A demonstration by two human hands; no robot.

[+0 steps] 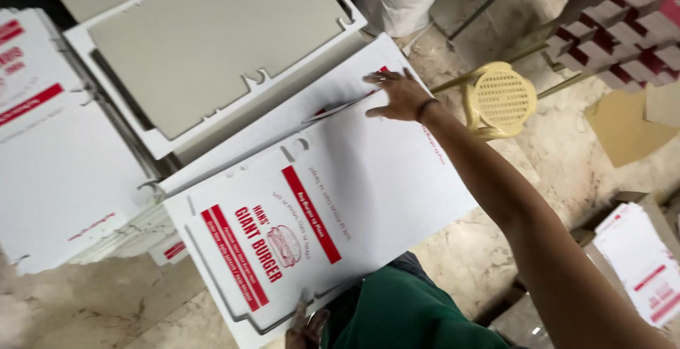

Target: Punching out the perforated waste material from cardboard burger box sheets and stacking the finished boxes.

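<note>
A pale, mottled stone floor (99, 299) carries everything here, with stacks of flat cardboard spread across it. Nearest the camera, at the lower edge of the view, the left hand (306, 329) grips the near edge of a large flat white die-cut cardboard box blank with red printed bars and a burger drawing (333, 207); its fingers curl up over that edge, so the grip is clamped on the blank, just beside the person's green clothing (404, 313). The blank lies tilted across the person's lap and reaches away toward the stacks. At its far edge the right hand (398, 96), a dark band on its wrist, lies flat with fingers spread apart, pressing on the blank's surface by a lifted flap; it clasps nothing. Left of the blank sits a thick stack of white printed cardboard sheets (64, 179), resting on the floor. Beyond the blank lies another stack whose top sheet shows its plain grey unprinted side with notched tabs (212, 44). To the right, past the right forearm, a yellow plastic stool with a perforated round seat (501, 99) stands on the floor, and farther off in the upper right corner is a pile of folded red-and-white cartons (623, 30). A brown cardboard scrap (623, 129) lies near them.
</note>
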